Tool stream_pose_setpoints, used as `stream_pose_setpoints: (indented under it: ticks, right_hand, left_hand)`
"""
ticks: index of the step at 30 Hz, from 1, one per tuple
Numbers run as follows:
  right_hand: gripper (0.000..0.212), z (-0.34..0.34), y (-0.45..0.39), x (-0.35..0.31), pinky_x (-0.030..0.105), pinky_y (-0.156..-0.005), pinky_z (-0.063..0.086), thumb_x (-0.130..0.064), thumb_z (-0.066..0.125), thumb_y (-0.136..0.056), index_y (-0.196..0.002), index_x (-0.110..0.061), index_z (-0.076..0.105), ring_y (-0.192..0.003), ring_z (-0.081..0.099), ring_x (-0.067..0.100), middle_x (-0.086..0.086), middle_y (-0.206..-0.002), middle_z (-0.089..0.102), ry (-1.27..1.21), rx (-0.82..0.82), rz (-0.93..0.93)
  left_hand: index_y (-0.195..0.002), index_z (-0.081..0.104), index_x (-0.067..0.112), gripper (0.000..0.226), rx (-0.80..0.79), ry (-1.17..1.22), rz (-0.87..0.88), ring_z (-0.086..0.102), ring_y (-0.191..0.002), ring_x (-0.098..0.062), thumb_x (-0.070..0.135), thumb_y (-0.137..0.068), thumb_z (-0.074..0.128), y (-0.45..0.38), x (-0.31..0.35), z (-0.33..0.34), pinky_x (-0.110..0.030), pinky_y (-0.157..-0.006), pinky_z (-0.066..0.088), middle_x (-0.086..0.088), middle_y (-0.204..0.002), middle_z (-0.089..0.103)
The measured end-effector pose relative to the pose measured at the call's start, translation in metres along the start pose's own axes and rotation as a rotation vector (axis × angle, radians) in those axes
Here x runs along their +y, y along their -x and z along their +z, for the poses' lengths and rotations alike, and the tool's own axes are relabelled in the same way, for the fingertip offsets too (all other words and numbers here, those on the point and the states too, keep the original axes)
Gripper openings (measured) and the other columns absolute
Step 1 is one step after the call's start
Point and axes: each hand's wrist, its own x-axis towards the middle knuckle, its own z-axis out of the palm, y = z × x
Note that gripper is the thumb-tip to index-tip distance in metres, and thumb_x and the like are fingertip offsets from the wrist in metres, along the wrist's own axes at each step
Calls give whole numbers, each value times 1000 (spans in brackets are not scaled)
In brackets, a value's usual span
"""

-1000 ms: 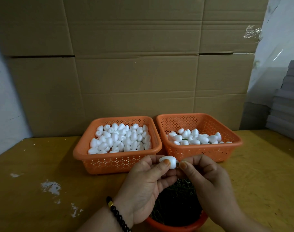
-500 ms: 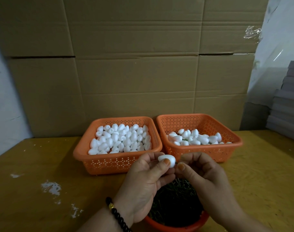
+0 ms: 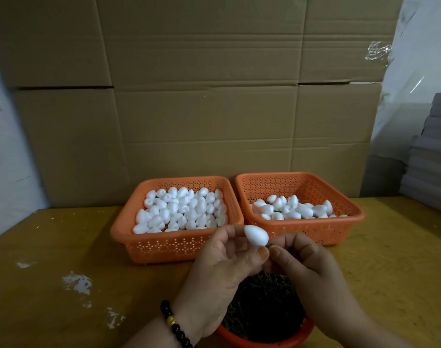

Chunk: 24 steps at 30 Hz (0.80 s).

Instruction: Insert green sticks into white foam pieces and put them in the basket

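Matt white foam pieces (image 3: 179, 209) fill perforated orange plastic baskets (image 3: 174, 247). The wooden surface (image 3: 51, 247) looks worn, with white scuffs. Corrugated cardboard (image 3: 202, 96) stands behind. Glossy dark beads form the bracelet (image 3: 174, 325).

Two hands: left (image 3: 222, 270), right (image 3: 307, 267). Beyond them two baskets (image 3: 179, 244) (image 3: 312, 229); below, one bowl (image 3: 262, 341) of sticks (image 3: 262, 305); between fingertips, one egg (image 3: 256, 236).

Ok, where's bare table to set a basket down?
Bare table left of the left basket, with white flecks there, and right of the right basket. Crowded in the middle: both hands and the stick bowl.
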Motion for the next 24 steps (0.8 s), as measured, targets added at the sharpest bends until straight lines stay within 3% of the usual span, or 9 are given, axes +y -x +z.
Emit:
stream_pose_setpoints:
  ticks: [2,6,9,13,16,19,23,24]
  right_hand:
    - [16,-1,-1,-1,39,-71,53,-17,62,-81,-86,-3,66,-69,62,28,19,-75,66,-180,-32,97]
    - [13,-1,-4,-2,29,-63,56,-14,59,-82,-82,-3,65,-66,61,19,13,-75,60,-494,-71,249]
    - [13,-3,-6,-1,29,-59,55,-15,59,-83,-79,-6,67,-63,60,18,12,-76,61,-574,-85,293]
    - [14,-8,-12,-4,25,-52,52,-16,60,-83,-74,-10,68,-58,56,14,10,-72,59,-553,-37,309]
    - [17,-21,-21,-4,23,-50,47,-21,60,-84,-74,-9,66,-55,52,13,6,-65,58,-317,72,264]
    - [18,-41,-37,-1,26,-51,42,-20,58,-92,-79,-10,64,-52,51,9,-1,-58,58,158,218,136]
    - [12,-65,-69,10,18,-50,38,-25,60,-93,-86,-18,65,-58,55,9,-8,-68,60,758,343,-59]
    - [11,-70,-77,13,22,-50,39,-26,60,-93,-89,-19,67,-60,56,10,-9,-71,62,871,355,-79]
  left_hand:
    - [-118,58,16,57,-1,-17,8,66,-106,-24,21,-67,82,-1,0,-2,-36,-88,55,-7,-110,71]
    - [-114,61,20,51,86,-51,19,67,-102,-20,19,-66,79,-4,2,-6,-33,-83,56,-2,-103,72]
    - [-109,63,16,43,137,-41,40,67,-98,-21,16,-69,81,-6,6,-12,-29,-77,55,-5,-101,72]
    - [-98,68,15,20,196,-128,109,68,-90,-20,3,-82,68,-12,16,-23,-27,-72,55,-8,-100,70]
    - [-90,68,17,17,289,-297,216,69,-82,-14,1,-84,67,-21,26,-37,-21,-65,55,-1,-94,72]
    - [-87,67,21,18,373,-493,287,66,-74,-13,3,-84,68,-31,33,-53,-16,-61,52,1,-89,71]
    - [-88,66,23,15,373,-672,275,63,-74,-2,8,-85,69,-46,37,-69,-28,-68,55,10,-84,68]
    - [-88,66,24,15,365,-721,267,62,-75,-2,9,-85,69,-50,38,-72,-28,-69,55,11,-85,67]
